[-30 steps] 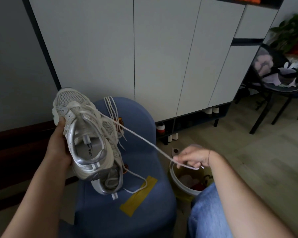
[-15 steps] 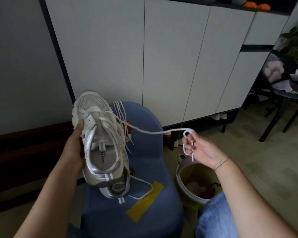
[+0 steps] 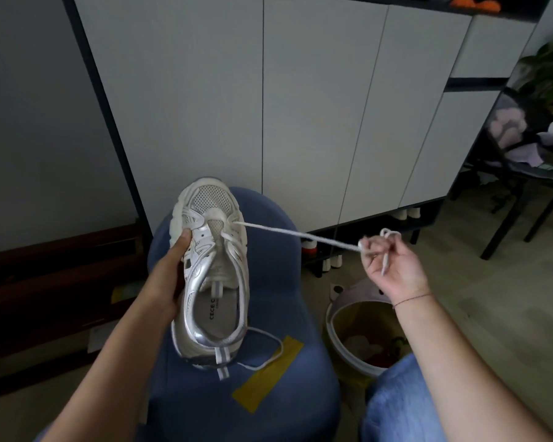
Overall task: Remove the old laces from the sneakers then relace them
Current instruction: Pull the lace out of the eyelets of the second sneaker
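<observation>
The person's left hand (image 3: 170,279) grips a white and silver sneaker (image 3: 211,275) by its left side, in the centre of the frame. The thumb presses on the upper near the toe, and the rest of the fingers are wrapped out of sight beneath the sole. The shoe is held up with its toe pointing away and its opening facing the camera.

A white lace (image 3: 300,235) runs taut from the eyelets nearest the toe out to the right hand (image 3: 393,266), at middle right. That hand's fingers (image 3: 368,250) are curled round the lace. A small loop of it stands above them, and the tipped end hangs down across the palm.

Behind and below the sneaker is a blue padded seat (image 3: 275,282) with a yellow strip (image 3: 268,368) on it. A second, loose lace (image 3: 282,348) lies curled on the seat by the heel.

On the floor at lower right, just beside the seat, stands a round bin (image 3: 336,342) with a pale rim. It holds crumpled white scraps and some red and dark bits too dim to make out. White cabinet doors (image 3: 300,106) fill the background.
</observation>
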A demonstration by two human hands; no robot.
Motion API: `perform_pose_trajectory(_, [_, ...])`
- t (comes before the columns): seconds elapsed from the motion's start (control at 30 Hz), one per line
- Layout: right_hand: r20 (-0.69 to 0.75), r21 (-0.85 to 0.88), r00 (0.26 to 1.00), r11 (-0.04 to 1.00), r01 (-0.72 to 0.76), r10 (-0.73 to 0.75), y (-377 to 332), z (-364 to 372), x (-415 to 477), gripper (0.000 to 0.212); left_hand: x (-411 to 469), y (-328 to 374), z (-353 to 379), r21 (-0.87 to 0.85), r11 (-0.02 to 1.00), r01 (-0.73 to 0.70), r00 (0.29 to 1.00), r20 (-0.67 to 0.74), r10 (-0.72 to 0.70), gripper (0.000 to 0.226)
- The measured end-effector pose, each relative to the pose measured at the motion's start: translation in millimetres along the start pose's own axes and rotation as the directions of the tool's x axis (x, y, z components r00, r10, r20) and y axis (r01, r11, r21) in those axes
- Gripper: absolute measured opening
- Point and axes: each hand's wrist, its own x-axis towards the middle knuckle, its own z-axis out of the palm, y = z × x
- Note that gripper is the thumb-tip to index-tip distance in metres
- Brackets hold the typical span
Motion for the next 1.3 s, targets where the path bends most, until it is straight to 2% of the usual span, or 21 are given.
perform_pose_trajectory(0.07, [-0.035,-0.284,0.996,0.955,-0.088,0.081,10.6,1.7,-0.6,0.033,-1.5,0.0,2.9,0.007,1.0,-0.003,1.0,-0.005,0.003,0.065])
perform_pose_trajectory(0.13, [-0.031,-0.59,0.989,0.796,-0.135,0.144,26.2,4.9,-3.9,0.024,-1.5,-0.9,4.8,0.006,1.0,0.003,1.0,-0.013,-0.003,0.063])
perform_pose_trajectory(0.17, [-0.015,-0.724,0.985,0.678,-0.13,0.172,34.4,6.2,-5.8,0.024,-2.1,-1.2,6.2,0.006,1.0,0.01,1.0,0.0,-0.01,0.062])
perform_pose_trajectory(0.23, [0.051,-0.941,0.972,0.336,-0.029,0.23,49.3,3.1,-8.0,0.039,-3.6,-1.6,8.2,0.005,1.0,0.013,1.0,0.024,-0.013,0.06])
perform_pose_trajectory(0.27, [0.082,-0.985,0.957,0.172,0.034,0.28,56.1,1.2,-9.5,0.048,-4.0,-1.8,8.4,0.013,1.0,0.014,1.0,0.025,-0.015,0.06])
perform_pose_trajectory(0.33, [0.082,-0.993,0.928,-0.046,0.106,0.363,67.8,-4.2,-11.2,0.047,-5.2,-2.9,8.7,0.027,1.0,0.016,1.0,0.025,-0.017,0.06])
perform_pose_trajectory(0.4, [0.083,-0.983,0.925,-0.123,0.137,0.37,75.9,-5.9,-13.4,0.024,-6.3,-3.6,10.2,0.04,0.999,0.012,1.0,0.026,-0.013,0.059])
perform_pose_trajectory(0.43, [0.091,-0.986,0.934,-0.104,0.134,0.346,78.9,-5.3,-14.1,0.011,-6.2,-4.0,10.8,0.044,0.999,0.011,1.0,0.025,-0.013,0.059])
perform_pose_trajectory(0.5, [0.105,-0.994,0.969,0.046,0.097,0.224,82.1,-2.0,-13.7,0.023,-4.7,-4.6,10.2,0.045,0.999,0.012,1.0,0.02,-0.013,0.058])
perform_pose_trajectory(0.6, [0.069,-0.807,0.994,0.591,0.005,0.086,77.7,3.8,-8.2,0.03,-4.0,-5.8,10.5,0.052,0.998,0.024,0.999,0.027,-0.025,0.058])
perform_pose_trajectory(0.67, [0.101,-0.59,0.987,0.806,-0.044,0.128,72.5,7.2,-5.2,0.034,-4.6,-9.0,13.6,0.069,0.997,0.042,0.998,0.039,-0.045,0.058])
perform_pose_trajectory(0.8, [0.197,-0.29,0.962,0.948,-0.128,0.19,73.5,20.4,-10.4,0.047,-5.9,-21.2,23.8,0.108,0.992,0.07,0.994,0.074,-0.078,0.057])
perform_pose_trajectory(0.9, [0.179,-0.073,0.97,0.986,-0.152,0.163,72.1,27.4,-10.2,0.045,-8.0,-28.0,32.1,0.162,0.985,0.059,0.995,0.068,-0.071,0.053])
perform_pose_trajectory(0.97, [0.146,-0.104,0.975,0.983,-0.154,0.168,77.0,31.3,-11.2,0.044,-10.4,-31.1,37.3,0.189,0.981,0.046,0.996,0.068,-0.06,0.051])
perform_pose_trajectory(1.03, [0.053,-0.324,0.988,0.939,-0.118,0.143,87.4,32.6,-12.0,0.033,-12.8,-33.5,41.9,0.22,0.975,0.013,0.997,0.068,-0.028,0.052])
perform_pose_trajectory(1.07, [0.016,-0.511,0.997,0.858,-0.055,0.074,93.4,30.5,-11.7,0.025,-13.4,-35.0,43.5,0.242,0.97,-0.008,0.998,0.07,-0.009,0.052])
perform_pose_trajectory(1.1, [0.029,-0.726,0.999,0.687,0.044,-0.033,97.5,28.4,-12.6,0.02,-13.9,-36.4,45.0,0.265,0.964,-0.025,0.997,0.073,0.005,0.051])
perform_pose_trajectory(1.13, [0.101,-0.896,0.986,0.418,0.149,-0.134,98.7,26.9,-13.6,0.017,-14.0,-37.9,45.5,0.281,0.959,-0.036,0.997,0.073,0.016,0.048])
perform_pose_trajectory(1.2, [0.278,-0.96,0.949,-0.075,0.27,-0.146,97.6,26.0,-15.4,0.015,-14.1,-40.2,45.2,0.301,0.952,-0.052,0.997,0.067,0.033,0.045])
perform_pose_trajectory(1.23, [0.304,-0.94,0.944,-0.198,0.277,-0.126,95.3,27.2,-17.3,0.02,-13.9,-40.8,44.6,0.308,0.949,-0.06,0.997,0.064,0.042,0.046])
perform_pose_trajectory(1.3, [0.343,-0.913,0.931,-0.274,0.301,-0.12,90.1,30.0,-20.4,0.027,-12.8,-41.8,43.6,0.318,0.945,-0.076,0.996,0.064,0.059,0.051])
